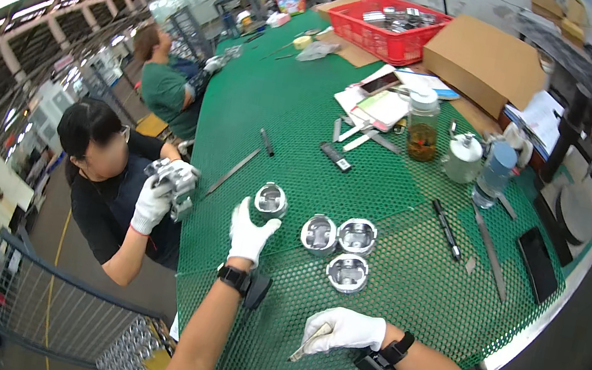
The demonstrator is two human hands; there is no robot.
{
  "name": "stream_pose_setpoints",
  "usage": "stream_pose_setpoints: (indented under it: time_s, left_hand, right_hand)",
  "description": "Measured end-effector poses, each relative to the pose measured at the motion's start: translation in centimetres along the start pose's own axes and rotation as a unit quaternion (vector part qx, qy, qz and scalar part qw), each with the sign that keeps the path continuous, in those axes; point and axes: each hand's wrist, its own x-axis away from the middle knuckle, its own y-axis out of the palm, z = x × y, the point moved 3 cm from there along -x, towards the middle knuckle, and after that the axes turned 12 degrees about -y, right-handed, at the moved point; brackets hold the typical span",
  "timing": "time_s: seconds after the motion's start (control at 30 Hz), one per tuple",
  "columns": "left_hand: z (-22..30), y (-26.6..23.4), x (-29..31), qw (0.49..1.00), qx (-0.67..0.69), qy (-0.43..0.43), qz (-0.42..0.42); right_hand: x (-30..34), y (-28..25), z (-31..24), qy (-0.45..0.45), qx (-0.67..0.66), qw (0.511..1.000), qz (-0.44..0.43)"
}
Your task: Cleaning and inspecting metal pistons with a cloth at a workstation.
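Note:
My left hand (250, 236), in a white glove, has its fingers apart beside a silver metal piston (271, 200). Its thumb and fingertips reach toward the near side of that piston; whether they touch it is hard to see. My right hand (347, 332), also gloved, is closed around a small, flat, pale tool (314, 343) whose end points down toward the green mat (277, 293). Between my hands and slightly farther away, three more pistons stand close together: one at left (319, 234), one behind (357, 236) and one nearest (347, 272). Their hollow sides face up.
Right lie a black marker (447, 229), a long metal file (489, 255) and a phone (538, 264). Beyond stand jars (422, 124), a cardboard box (485, 64) and a red basket (388, 31). At left, a co-worker (118, 185) holds metal parts (177, 184) near the table's edge.

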Motion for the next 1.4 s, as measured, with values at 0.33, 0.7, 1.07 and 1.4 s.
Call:
stream_pose_setpoints:
  time_s: [0.33,0.7,1.07,1.4]
  left_hand:
    - [8.6,3.8,3.4,0.854,-0.115,0.367,-0.35]
    - [6.4,-5.1,15.4,0.946,-0.294,0.07,-0.119]
    - [-2.3,-6.6,18.2,0.97,-0.008,0.175,-0.166]
    - [-3.3,-5.9,18.9,0.977,0.043,0.18,-0.105]
  right_hand:
    - [-0.7,-0.1,-0.4,-0.022,-0.083,0.995,0.041]
    - [0.9,-0.2,-2.6,-0.019,-0.041,0.994,0.095]
    - [-3.9,3.2,-5.2,-0.14,0.505,0.834,0.172]
    - [-6.6,4.0,-2.7,-0.111,0.69,0.711,0.074]
